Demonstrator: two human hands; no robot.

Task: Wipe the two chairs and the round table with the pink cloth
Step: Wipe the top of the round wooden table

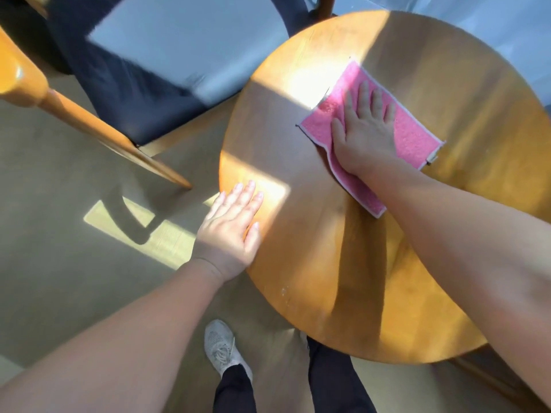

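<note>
The round wooden table (417, 263) fills the right half of the view. The pink cloth (414, 135) lies spread flat on its far part. My right hand (365, 132) presses down on the cloth with straight, spread fingers. My left hand (232, 231) rests flat on the table's left edge, fingers straight, holding nothing. A chair (143, 93) with a dark blue seat and orange wooden legs stands to the left of the table. A second chair's wooden part (326, 4) shows only at the top edge behind the table.
A grey-blue pad (193, 46) lies on the chair seat. A wooden chair leg (113, 141) slants across the beige floor (59, 248) on the left. My foot in a grey sneaker (222, 347) stands by the table's near edge.
</note>
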